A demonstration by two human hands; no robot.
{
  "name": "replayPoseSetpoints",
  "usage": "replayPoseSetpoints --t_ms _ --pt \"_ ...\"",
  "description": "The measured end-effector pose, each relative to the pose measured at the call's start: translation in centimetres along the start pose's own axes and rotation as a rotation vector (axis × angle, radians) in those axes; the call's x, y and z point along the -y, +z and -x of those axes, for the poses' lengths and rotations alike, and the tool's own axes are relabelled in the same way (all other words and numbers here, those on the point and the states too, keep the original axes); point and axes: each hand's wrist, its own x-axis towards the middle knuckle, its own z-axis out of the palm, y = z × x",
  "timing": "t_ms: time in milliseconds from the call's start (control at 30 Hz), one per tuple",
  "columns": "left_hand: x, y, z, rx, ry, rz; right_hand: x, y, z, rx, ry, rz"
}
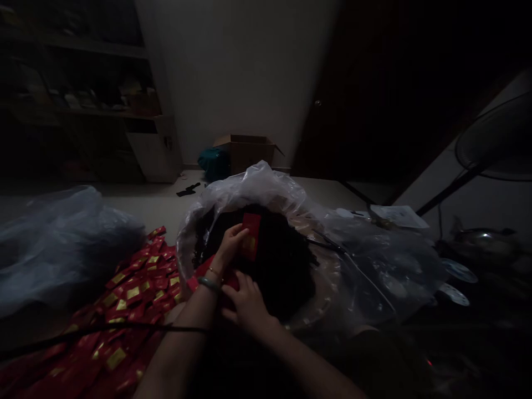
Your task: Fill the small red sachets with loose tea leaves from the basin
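Observation:
My left hand [231, 244], with a bangle at its wrist, pinches a small red packet [252, 227] with a gold patch, upright above a dark loose heap [282, 260]. The heap looks like dried leaves, but the dim light hides its kind. It lies in a wide round container lined with clear plastic [266, 180]. Lower down, my right hand [251, 305] is closed around more red packets [233, 281] by my left wrist; its fingertips are partly hidden. A dark thin tool [326, 242] rests at the heap's right side.
Many red and gold packets [133, 293] are piled at the left, beside a big plastic bag [62, 244]. A cardboard box [251, 152] and teal bag [214, 162] stand by the wall. At right are a fan [499, 138], a cable [374, 285] and more plastic [386, 260].

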Motion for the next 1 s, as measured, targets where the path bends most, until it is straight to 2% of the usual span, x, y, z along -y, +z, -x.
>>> replayPoseSetpoints --t_ms 100,167,267,367,467,500,567,600,633,700,800,1000 --pt "-0.9 -0.5 -1.3 0.046 -0.032 -0.029 1.0 -0.4 -2.4 0.063 0.168 0.073" --pt "-1.7 -1.0 -1.7 0.021 -0.012 -0.069 1.7 -0.1 -3.6 0.068 0.199 0.098" --pt "-2.4 -1.6 -1.3 -0.033 0.028 -0.09 2.3 0.9 -3.9 0.067 0.12 0.074" --pt "-2.1 -1.5 0.1 -0.016 0.002 -0.21 1.8 0.9 -2.6 0.024 -0.031 0.0" --pt "-1.4 -1.0 1.7 0.007 -0.007 -0.342 -0.6 -1.3 -0.9 -0.148 -0.109 -0.198" --pt "-1.1 -0.7 2.2 0.022 -0.011 -0.363 -1.7 -2.4 -0.6 -0.26 -0.064 -0.289" --pt "-0.6 -0.2 3.1 0.05 -0.022 -0.378 -4.0 -4.7 -0.6 -0.583 0.087 -0.348" --pt "-0.3 0.0 3.4 0.066 -0.029 -0.377 -5.1 -5.7 -1.0 -0.688 0.113 -0.312" --pt "0.0 0.2 3.7 0.076 -0.032 -0.37 -6.1 -6.5 -1.4 -0.738 0.101 -0.255" --pt "0.5 0.7 4.0 0.088 -0.023 -0.34 -7.6 -7.3 -2.6 -0.688 0.02 -0.14" --pt "1.1 1.2 4.2 0.099 0.011 -0.309 -8.5 -6.8 -3.8 -0.585 -0.065 -0.029" --pt "1.0 2.0 4.7 0.08 0.001 -0.324 -8.5 -5.7 -3.1 -0.738 -0.069 -0.005"
